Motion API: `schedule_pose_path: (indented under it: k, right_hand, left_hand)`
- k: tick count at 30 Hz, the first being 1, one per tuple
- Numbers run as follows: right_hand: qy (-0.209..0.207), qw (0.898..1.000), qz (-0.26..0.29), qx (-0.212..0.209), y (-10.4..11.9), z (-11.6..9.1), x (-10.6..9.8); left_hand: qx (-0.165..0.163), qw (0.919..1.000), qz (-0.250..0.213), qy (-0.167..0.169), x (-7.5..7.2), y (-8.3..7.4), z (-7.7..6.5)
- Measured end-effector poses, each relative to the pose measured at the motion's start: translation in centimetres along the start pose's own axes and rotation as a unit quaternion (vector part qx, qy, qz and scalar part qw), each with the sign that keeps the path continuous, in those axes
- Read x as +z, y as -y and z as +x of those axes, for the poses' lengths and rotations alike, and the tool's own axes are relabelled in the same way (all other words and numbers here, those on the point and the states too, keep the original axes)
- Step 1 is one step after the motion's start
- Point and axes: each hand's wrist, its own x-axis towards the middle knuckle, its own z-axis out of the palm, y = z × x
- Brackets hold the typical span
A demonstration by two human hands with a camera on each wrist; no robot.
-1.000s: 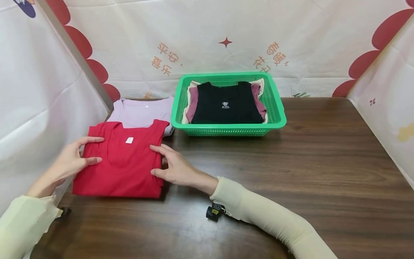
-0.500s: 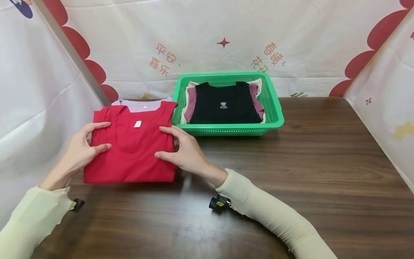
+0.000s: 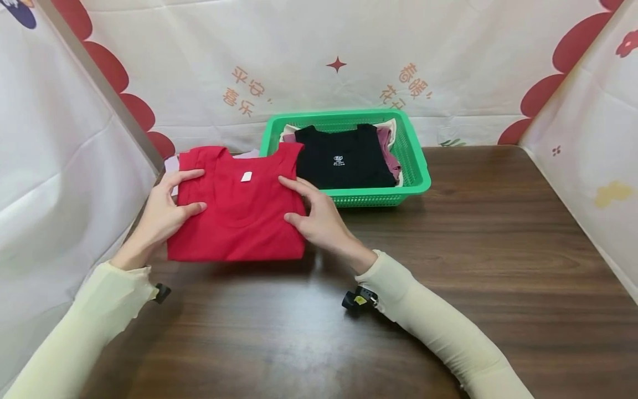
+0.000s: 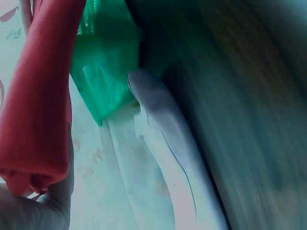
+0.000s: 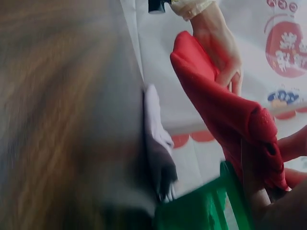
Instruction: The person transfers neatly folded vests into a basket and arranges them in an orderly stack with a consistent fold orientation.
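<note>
Between my two hands is a folded red shirt [image 3: 244,221] with a small white label at its neck. My left hand [image 3: 171,208] grips its left side, and my right hand [image 3: 319,213] grips the right side, thumbs and fingers on top of the cloth. Both wrist views show the red shirt raised off the table, with some fingers underneath. Its upper right corner overlaps the green basket [image 3: 416,160] in the head view. Behind and below it lies a folded lilac shirt [image 4: 168,129], mostly hidden from the head view.
The basket stands at the back of the brown wooden table [image 3: 473,249], holding a black shirt [image 3: 344,158] on top of mauve [image 3: 390,152] and cream ones. White printed curtains [image 3: 309,33] hang behind and at both sides.
Both hands have carried the red shirt up off the table, rightward and back toward the basket. It now covers most of the lilac shirt in the head view.
</note>
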Motion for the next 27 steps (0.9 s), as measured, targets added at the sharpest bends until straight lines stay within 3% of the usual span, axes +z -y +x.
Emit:
schedule_pose_path:
  k: [3,9,15,22,27]
  right_hand:
    - [-0.002,1.0,-0.001,0.0,-0.3,0.1,-1.4]
    - [0.005,1.0,0.011,-0.002,-0.4,0.8,-4.4]
    - [0.005,0.999,0.037,-0.015,-1.1,1.6,-7.6]
    - [0.011,0.997,0.082,0.006,-1.8,2.0,-11.2]
    - [0.012,0.997,0.069,0.035,-2.0,2.6,-13.0]
  left_hand:
    - [0.007,0.9999,-0.012,-0.001,1.1,-0.7,0.6]
    - [0.016,0.9968,-0.078,0.002,3.6,-2.2,2.2]
    - [0.041,0.9957,-0.081,0.019,5.2,-3.9,4.0]
    - [0.01,0.9925,-0.105,0.063,6.5,-5.8,5.9]
    - [-0.009,0.9892,-0.12,0.085,7.5,-6.8,7.3]
